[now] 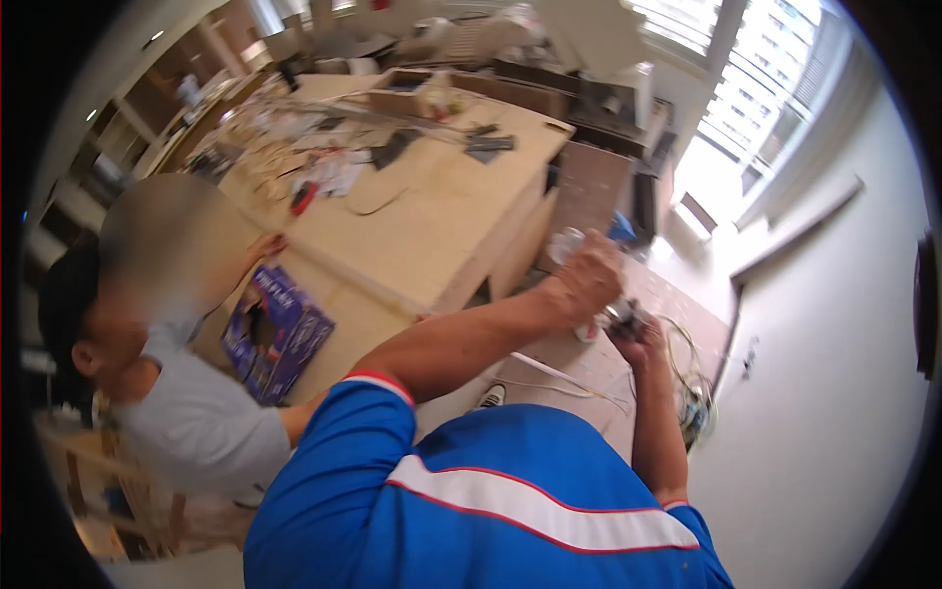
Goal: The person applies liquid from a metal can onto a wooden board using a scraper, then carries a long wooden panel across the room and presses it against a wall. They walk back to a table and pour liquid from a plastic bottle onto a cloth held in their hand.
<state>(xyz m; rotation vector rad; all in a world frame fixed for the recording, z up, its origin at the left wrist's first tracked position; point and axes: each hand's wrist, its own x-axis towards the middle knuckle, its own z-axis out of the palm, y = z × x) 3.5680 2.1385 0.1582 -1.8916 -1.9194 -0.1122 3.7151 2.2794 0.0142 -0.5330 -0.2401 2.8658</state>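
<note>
My left hand is raised in front of me with its fingers curled closed; what they hold, if anything, is hidden and blurred. Just below and to the right, my right hand grips a small dark and silvery object, too smeared to name. The two hands are close together but apart. Behind my left hand appear a clear plastic item and a bit of blue material. A small white and red item shows below my left hand.
A large wooden worktable holds scraps, a red tool and an open wooden box. A co-worker in a grey shirt stands at left beside a purple carton. Loose cables lie by the right wall.
</note>
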